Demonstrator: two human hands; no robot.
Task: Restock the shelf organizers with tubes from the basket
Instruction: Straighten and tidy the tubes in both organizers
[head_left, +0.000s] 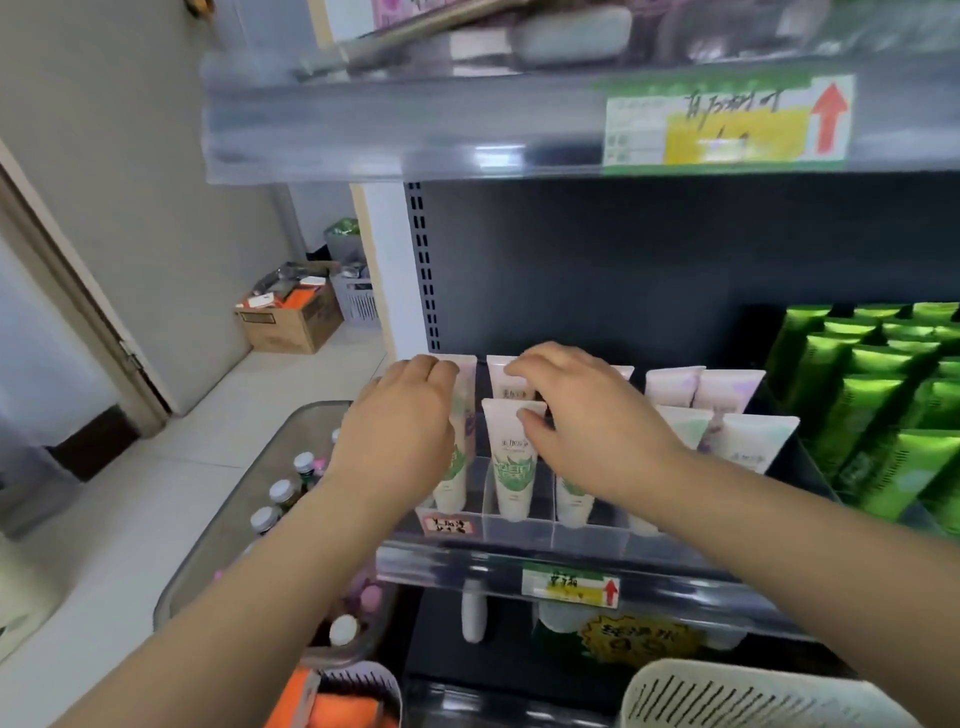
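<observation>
Two hands are at the clear organizer (519, 530) on the middle shelf (467, 564), both seen from the back.

Left hand (400, 421): fingers (436, 370) bent downward over the top of the leftmost tube (453, 473), which stands upright in the end compartment. The fingertips are hidden behind the hand and the tube, so it cannot be told whether they grip the tube or only rest on it.

Right hand (592, 415): fingers loosely spread and slightly bent, closed round nothing. The forefinger tip lies at the top edge of the rear tube (506, 384). The thumb (532, 420) touches the crimped top of the front tube (511, 462) in the second compartment. The palm covers the tubes of the next compartment.

Tubes: white with green print, standing cap down, crimp up, in rows front to back. More white tubes (727, 389) stand in the compartments to the right of the right hand.

White slotted basket (727, 696): at the lower edge of view, below the shelf and under the right forearm; contents not visible.

Other items: green packs (872, 410) ranked on the same shelf, right of the organizer; a grey bin (228, 525) holding capped bottles (282, 491), left of the shelf under the left forearm; a cardboard box (288, 322) on the floor beyond.
</observation>
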